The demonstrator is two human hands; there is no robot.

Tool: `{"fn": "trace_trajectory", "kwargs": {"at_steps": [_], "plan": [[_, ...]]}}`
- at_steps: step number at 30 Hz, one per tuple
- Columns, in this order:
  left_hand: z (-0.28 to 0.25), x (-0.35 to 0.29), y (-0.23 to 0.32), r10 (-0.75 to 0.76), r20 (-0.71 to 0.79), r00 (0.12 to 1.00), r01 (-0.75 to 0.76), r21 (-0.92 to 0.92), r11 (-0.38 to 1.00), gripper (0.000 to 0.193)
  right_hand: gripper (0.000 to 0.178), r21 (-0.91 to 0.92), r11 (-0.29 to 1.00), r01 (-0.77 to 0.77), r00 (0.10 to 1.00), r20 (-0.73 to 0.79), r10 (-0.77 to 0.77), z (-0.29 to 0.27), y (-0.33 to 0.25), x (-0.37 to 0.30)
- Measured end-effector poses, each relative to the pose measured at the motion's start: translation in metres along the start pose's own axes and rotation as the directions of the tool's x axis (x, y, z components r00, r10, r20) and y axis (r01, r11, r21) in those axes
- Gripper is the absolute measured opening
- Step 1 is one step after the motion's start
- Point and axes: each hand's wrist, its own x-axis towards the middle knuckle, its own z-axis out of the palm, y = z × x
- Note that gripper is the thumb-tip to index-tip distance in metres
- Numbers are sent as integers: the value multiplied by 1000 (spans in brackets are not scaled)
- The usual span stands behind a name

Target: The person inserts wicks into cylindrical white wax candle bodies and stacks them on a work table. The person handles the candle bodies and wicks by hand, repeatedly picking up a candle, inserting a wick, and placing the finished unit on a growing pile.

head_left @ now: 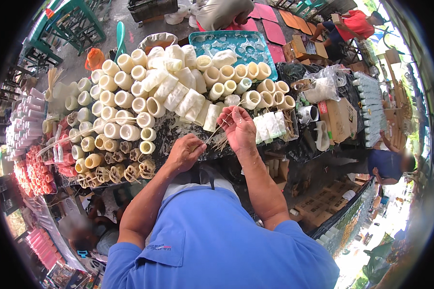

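Observation:
Over the near edge of a dark, wax-spattered table (171,131), my left hand (184,153) is closed, its thumb and forefinger pinching one end of a thin pale strand (212,135). It looks like a wick or a slim stick. My right hand (238,130), palm turned up and fingers curled, pinches the other end a little higher. Beyond my hands lies a heap of whitish wax-like cylinders (174,91). Rows of cream hollow cups (124,98) stand to the left. Beside my right hand are white cylinders (269,126) in a tray, next to a bundle of thin sticks (221,143).
A teal tray (234,42) with whitish residue sits at the far side. Pink cylinders (36,171) crowd the far left. At right are a cardboard box (340,120) and a white mug-like vessel (307,114). People in red (357,25) and dark blue (391,164) are nearby.

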Motion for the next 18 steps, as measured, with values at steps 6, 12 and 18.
{"fn": "trace_trajectory", "kwargs": {"at_steps": [6,12,18], "plan": [[-16,-9,13,24,-99,995,-26,-15,1000,40,13,-98,985,143,989,38,-140,34,-32,2],[-34,-17,26,-115,-119,986,74,-309,948,49,11,-873,351,338,941,318,-115,79,-61,-43],[-37,-24,39,119,-256,959,-197,-307,931,26,13,-681,-229,695,680,727,-95,110,-69,-67]]}}
